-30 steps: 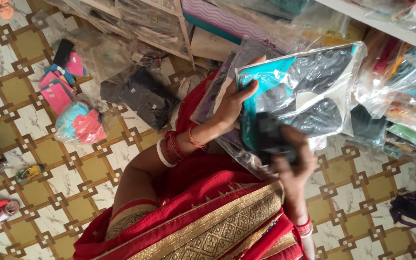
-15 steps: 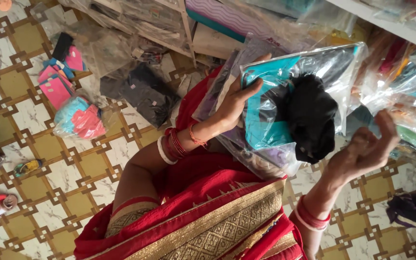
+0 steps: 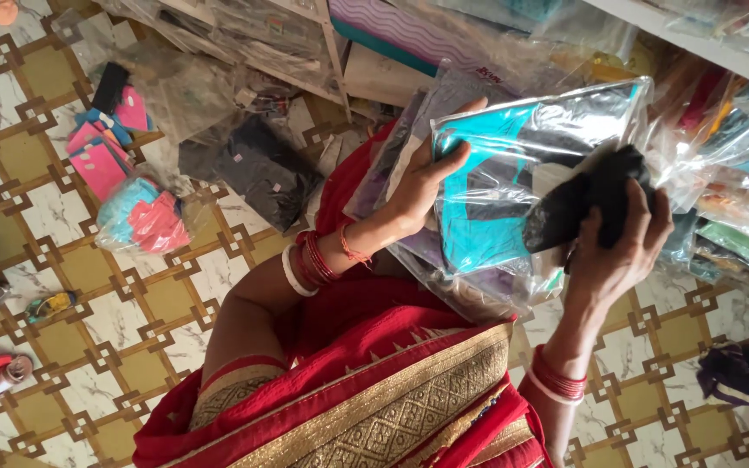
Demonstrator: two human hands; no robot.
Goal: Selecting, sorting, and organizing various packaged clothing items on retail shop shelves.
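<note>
Above the tiled floor (image 3: 80, 286), in front of the shelves (image 3: 704, 52): the left hand (image 3: 422, 186) grips a stack of clear plastic packets (image 3: 513, 165), thumb pressed on the top one with teal cloth inside. The right hand (image 3: 617, 251), a second ago low on the packet and then lifted away open, is now closed around a black cloth bundle (image 3: 587, 204) held against the packet's right side. Judged: the bundle is being handled at the packet, not set down.
</note>
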